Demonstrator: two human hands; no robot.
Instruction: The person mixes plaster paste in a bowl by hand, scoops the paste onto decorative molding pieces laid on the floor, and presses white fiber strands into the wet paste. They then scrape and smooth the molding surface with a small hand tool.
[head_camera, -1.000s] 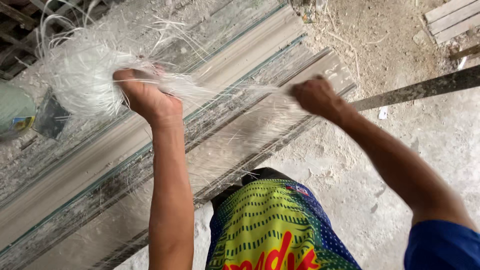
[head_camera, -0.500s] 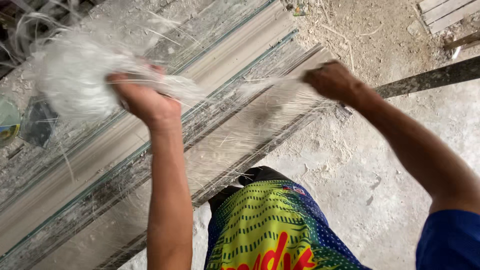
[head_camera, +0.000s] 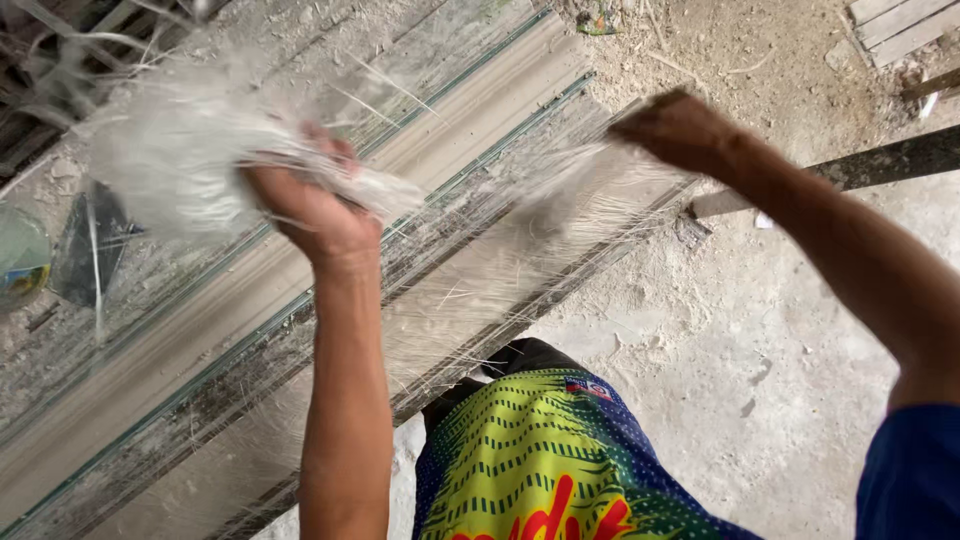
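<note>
Fingers (head_camera: 335, 160) of the left hand (head_camera: 310, 205) were curled tight around a fluffy wad of white glass fibre (head_camera: 185, 165), which bulged out to the left of the fist, above the long moulding form (head_camera: 470, 110). From that wad a thin fan of strands (head_camera: 560, 190) ran rightward to the right hand (head_camera: 680, 128), whose fingers were turned away from the camera; they looked closed on the strand ends, though the pinch itself was hidden. The fibre's long axis thus lay from hand to hand, crossing the form's channels at a slant, with the bulk of it at the left hand and only wisps at the right. Beneath, the form stretched diagonally from lower left to upper right, its ridges and grooves dusty and littered with loose strands. To its right lay open, dusty concrete floor (head_camera: 760, 350), with a dark bar (head_camera: 880, 165) just behind the right forearm. Patterned yellow-and-blue shorts (head_camera: 540, 460) showed at the bottom edge.
</note>
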